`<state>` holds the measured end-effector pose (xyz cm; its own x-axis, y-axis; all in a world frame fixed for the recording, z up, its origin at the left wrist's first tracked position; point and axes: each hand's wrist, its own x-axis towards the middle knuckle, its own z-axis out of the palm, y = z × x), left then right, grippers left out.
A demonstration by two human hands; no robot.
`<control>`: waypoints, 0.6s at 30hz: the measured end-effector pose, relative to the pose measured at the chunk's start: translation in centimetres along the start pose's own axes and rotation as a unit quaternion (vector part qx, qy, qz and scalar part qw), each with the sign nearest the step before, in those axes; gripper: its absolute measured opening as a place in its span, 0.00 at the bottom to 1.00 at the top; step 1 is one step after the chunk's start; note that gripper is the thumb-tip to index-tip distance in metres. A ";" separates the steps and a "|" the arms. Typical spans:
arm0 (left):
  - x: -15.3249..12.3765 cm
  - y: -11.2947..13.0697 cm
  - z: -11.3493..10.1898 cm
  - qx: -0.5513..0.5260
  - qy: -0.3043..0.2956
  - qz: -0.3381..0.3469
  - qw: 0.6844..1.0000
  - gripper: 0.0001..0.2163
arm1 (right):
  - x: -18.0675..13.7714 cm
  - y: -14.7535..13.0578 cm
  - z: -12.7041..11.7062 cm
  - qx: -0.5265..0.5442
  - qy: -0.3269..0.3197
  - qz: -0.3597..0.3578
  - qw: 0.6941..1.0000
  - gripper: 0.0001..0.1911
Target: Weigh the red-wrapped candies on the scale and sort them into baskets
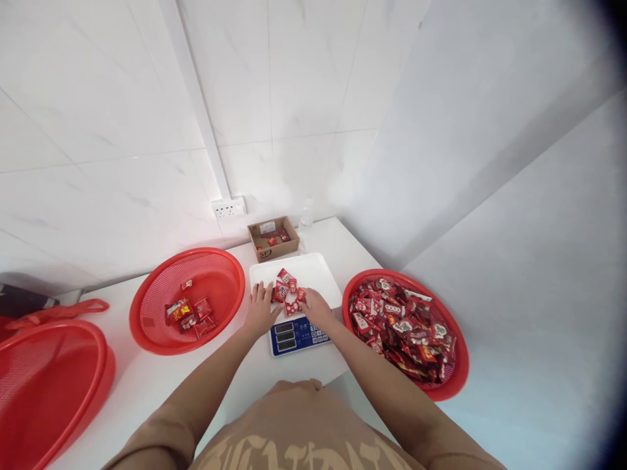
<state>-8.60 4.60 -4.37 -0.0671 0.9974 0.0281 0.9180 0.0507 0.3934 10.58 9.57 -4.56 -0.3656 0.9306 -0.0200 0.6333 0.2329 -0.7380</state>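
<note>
Several red snack packets (285, 289) lie in a loose heap on the white pan (323, 274) of an electronic scale with a blue keypad panel (300, 336). My left hand (259, 314) rests at the heap's left side, fingers stretched and spread, with the fingertips by the packets. From the right, my right hand (317, 309) reaches in with its fingers bent against a small red packet (302, 295) at the edge of the heap. The fingertips of that hand are partly hidden.
Right of the scale, a red basket (463, 365) is heaped with red packets. On the left, another red basket (138, 313) holds a few packets, and a further red basket (93, 391) is nearer me. Behind the scale stand a cardboard box (281, 250) and a clear bottle (306, 214).
</note>
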 end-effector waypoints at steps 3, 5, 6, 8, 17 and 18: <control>1.4 -0.1 -0.1 -0.029 -0.029 0.045 0.998 0.33 | -0.7 0.1 0.8 0.004 -0.005 -0.021 1.000 0.24; 2.0 0.0 -0.2 -0.037 -0.045 0.074 0.996 0.33 | -0.8 0.0 1.1 0.007 -0.004 -0.024 1.000 0.24; 2.1 0.2 -0.2 -0.037 -0.049 0.084 0.995 0.33 | -0.8 -0.1 1.1 0.007 -0.006 -0.025 1.000 0.24; 2.1 0.3 -0.3 -0.030 -0.047 0.088 0.995 0.33 | -0.8 -0.3 1.0 0.007 -0.008 -0.024 1.000 0.24; -2.5 -3.3 -2.1 -0.013 0.063 0.031 0.997 0.29 | -4.7 2.0 -3.3 -0.028 0.126 -0.011 0.992 0.20; -3.5 -4.1 -2.4 -0.010 0.082 0.023 0.996 0.29 | -5.7 2.7 -4.0 -0.037 0.146 -0.006 0.989 0.20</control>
<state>-13.10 0.75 -3.85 -0.0893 0.9764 0.1967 0.9137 0.0017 0.4065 17.14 6.04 -3.77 -0.1672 0.9672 0.1914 0.6819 0.2536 -0.6861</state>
